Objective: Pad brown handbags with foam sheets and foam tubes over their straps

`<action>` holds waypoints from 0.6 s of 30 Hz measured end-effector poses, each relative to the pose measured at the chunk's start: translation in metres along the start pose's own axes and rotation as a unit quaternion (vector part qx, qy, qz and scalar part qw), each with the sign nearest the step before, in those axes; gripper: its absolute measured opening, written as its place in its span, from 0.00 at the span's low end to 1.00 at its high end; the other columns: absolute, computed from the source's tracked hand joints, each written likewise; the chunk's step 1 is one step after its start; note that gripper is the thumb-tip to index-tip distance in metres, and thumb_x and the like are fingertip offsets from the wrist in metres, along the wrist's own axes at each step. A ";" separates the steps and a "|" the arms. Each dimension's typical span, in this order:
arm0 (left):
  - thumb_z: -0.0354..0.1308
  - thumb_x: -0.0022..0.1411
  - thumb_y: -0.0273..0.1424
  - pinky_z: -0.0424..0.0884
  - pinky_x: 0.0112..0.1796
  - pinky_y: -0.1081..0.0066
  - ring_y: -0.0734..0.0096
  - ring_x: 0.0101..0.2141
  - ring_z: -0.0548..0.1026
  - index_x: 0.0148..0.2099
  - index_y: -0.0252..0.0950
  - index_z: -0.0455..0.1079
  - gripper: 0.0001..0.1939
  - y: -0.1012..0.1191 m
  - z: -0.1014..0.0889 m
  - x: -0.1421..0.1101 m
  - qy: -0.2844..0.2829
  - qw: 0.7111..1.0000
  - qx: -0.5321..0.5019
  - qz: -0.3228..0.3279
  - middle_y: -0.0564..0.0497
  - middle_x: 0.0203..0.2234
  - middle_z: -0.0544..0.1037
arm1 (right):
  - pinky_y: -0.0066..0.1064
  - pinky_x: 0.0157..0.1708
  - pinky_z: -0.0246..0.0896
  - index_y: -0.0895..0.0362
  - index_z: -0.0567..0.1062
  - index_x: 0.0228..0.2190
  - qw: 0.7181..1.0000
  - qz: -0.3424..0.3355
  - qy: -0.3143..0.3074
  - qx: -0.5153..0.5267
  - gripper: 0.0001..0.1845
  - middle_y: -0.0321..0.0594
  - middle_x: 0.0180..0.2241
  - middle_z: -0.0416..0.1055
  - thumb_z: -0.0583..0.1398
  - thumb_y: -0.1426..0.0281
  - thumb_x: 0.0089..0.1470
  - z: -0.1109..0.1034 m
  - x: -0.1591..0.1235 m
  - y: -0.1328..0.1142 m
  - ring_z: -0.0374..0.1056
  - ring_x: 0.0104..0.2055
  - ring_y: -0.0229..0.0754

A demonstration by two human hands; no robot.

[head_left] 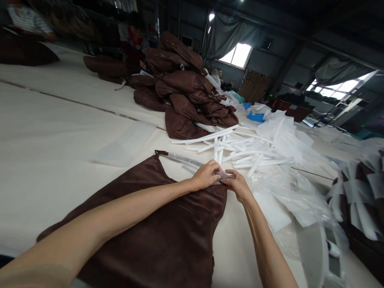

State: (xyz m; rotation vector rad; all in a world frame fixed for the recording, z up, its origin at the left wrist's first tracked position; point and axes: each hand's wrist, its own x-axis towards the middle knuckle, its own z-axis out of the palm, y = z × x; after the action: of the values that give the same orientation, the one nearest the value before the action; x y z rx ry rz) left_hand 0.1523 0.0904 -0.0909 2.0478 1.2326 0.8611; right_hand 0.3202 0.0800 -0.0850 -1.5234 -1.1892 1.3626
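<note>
A dark brown leather handbag (168, 224) lies flat on the pale table in front of me. Its strap (186, 159), mostly covered in a white translucent wrap, runs from the bag's far left corner toward the right corner. My left hand (207, 175) is closed with its fingers pinched on the wrapped strap near that right corner. Beside it, my right hand (236, 185) pinches the strap's end where it meets the bag. The exact spot between the fingertips is partly hidden.
Beyond the bag lie several white foam rods (252, 150) and a heap of brown bags (186, 84). Clear plastic and white sheets (279, 188) spread to the right, near wrapped bags (360, 200). Two people (30, 22) are at the table's far side.
</note>
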 end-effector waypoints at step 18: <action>0.55 0.51 0.19 0.63 0.54 0.62 0.55 0.53 0.72 0.46 0.41 0.75 0.21 -0.022 -0.033 -0.006 -0.159 0.971 0.178 0.005 0.45 0.52 0.76 | 0.29 0.28 0.63 0.56 0.70 0.40 0.989 -0.038 0.006 0.143 0.32 0.33 0.26 0.74 0.72 0.65 0.30 0.002 -0.029 -0.009 0.71 0.26 0.39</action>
State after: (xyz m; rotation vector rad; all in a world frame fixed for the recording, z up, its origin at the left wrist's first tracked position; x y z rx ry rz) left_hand 0.1133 0.0983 -0.0887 2.3580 1.2621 0.3074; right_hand 0.3172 0.0542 -0.0689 -1.2689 -0.9854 1.4036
